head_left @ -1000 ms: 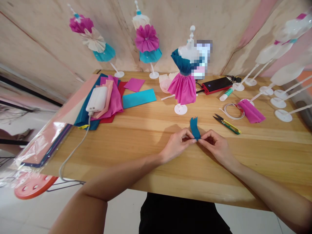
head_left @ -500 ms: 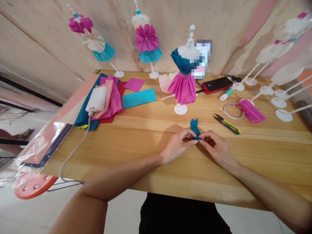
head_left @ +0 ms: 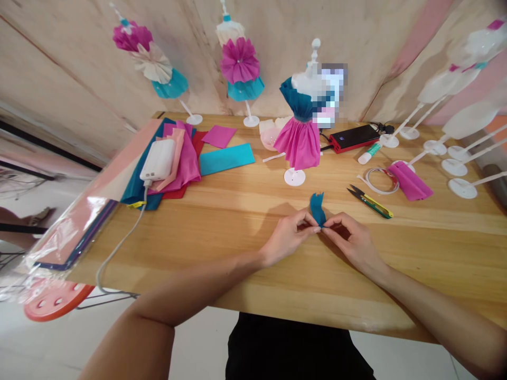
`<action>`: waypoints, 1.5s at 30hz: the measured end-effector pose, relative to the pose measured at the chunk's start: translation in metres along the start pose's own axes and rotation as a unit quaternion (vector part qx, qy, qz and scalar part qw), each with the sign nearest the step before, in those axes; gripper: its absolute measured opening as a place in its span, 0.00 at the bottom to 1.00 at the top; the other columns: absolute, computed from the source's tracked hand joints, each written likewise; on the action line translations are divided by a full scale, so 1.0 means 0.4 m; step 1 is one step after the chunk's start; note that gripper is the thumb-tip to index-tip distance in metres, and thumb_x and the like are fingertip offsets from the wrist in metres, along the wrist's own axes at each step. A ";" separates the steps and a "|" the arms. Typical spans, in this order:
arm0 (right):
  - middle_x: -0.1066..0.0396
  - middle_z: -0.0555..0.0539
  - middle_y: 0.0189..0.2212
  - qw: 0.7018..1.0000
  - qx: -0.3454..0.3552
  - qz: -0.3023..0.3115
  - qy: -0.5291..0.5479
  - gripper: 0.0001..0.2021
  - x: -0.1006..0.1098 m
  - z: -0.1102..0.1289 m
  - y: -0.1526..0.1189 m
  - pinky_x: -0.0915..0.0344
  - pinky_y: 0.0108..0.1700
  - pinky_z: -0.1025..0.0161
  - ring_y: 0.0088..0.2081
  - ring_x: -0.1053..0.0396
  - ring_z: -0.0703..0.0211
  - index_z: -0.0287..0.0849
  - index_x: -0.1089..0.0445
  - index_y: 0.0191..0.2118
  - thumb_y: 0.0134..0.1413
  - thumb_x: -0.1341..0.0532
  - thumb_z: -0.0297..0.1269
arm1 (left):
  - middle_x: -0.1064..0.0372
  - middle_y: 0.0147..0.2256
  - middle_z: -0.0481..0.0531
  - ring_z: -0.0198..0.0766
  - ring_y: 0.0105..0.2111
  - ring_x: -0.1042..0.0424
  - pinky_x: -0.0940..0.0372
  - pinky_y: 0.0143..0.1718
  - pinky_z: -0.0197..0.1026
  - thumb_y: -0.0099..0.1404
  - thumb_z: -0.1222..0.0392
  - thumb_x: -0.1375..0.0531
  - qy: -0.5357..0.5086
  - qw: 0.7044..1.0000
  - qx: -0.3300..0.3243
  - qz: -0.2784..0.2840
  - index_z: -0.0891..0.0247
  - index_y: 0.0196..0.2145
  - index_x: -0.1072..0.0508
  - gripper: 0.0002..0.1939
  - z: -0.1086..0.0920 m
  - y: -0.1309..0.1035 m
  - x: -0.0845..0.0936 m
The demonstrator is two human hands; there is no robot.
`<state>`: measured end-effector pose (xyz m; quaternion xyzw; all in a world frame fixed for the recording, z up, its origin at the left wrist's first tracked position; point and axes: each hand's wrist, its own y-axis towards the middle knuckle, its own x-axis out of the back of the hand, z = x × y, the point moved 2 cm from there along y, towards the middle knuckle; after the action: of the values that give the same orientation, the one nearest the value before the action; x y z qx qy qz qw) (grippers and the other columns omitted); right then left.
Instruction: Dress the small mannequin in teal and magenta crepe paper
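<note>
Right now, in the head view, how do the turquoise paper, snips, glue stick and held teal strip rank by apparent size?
1. Turquoise paper
2. Snips
3. Glue stick and teal strip: too alike to rank

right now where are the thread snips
In the head view, the thread snips lie on the table, right of the teal strip, just below the coiled cable.

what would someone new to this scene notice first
The eye likely goes first to the little dress form in a teal top and pink skirt, standing mid-table. Next come two ruffled forms at the back left, then the left hand and right hand pinching a teal strip in front.
</note>
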<state>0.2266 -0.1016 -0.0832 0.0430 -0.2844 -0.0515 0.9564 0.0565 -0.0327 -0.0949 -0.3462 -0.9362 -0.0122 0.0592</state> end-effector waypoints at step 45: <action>0.30 0.48 0.35 1.000 0.021 -0.010 -0.005 0.05 -0.003 -0.008 0.002 0.34 0.37 0.59 0.35 0.31 0.58 0.46 0.29 0.39 0.60 0.39 0.39 | 0.28 0.35 0.49 0.31 0.36 0.30 0.35 0.41 0.35 0.64 0.61 0.41 0.037 0.999 -0.034 -0.011 0.64 0.37 0.29 0.04 -0.003 0.002 -0.002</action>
<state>0.2275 -0.1005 -0.0865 0.0656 -0.2901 -0.0550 0.9532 0.0578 -0.0327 -0.0939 -0.3366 -0.9363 -0.0576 0.0818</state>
